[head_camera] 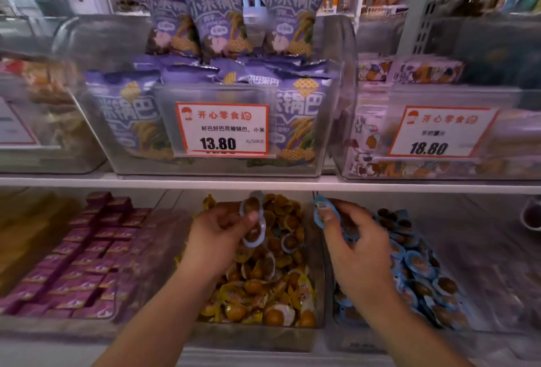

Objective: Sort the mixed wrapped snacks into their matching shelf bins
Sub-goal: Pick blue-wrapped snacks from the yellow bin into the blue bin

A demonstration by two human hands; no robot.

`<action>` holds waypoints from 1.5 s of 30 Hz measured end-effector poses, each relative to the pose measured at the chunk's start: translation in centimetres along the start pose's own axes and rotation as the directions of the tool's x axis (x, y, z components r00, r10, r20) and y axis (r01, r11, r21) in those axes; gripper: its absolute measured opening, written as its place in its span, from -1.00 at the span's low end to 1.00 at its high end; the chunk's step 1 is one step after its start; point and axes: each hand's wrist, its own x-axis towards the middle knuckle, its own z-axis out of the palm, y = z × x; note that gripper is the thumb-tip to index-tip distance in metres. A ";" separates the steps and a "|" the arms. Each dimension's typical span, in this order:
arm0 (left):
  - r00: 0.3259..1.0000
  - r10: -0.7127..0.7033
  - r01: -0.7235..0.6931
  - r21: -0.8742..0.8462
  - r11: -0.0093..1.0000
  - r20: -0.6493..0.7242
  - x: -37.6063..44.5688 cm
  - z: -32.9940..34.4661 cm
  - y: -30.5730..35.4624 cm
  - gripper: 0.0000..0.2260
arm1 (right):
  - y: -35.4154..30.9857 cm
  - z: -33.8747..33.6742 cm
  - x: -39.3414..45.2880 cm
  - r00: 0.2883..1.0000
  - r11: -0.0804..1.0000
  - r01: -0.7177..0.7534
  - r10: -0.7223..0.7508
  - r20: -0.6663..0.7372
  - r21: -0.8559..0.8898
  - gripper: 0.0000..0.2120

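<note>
price cards (222, 129), white shelf edge (175, 181)

Even, soft shop light; wide-angle blur.
Sharpest at the 13.80 price tag (222, 129); away from it, edges smear and bend.

Purple rice-crust bags (295, 120) with yellow lattice; orange-bordered white price tag (221, 129); yellow-wrapped snacks (263, 287); blue-wrapped snacks (421, 273); magenta packets (79, 258).
</note>
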 end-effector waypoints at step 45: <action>0.804 -0.110 -0.477 0.745 0.466 0.584 3.5 5.5 -5.7 -0.32 | 1.6 -5.0 0.5 0.645 0.494 -0.762 0.640 0.418 0.419 -0.80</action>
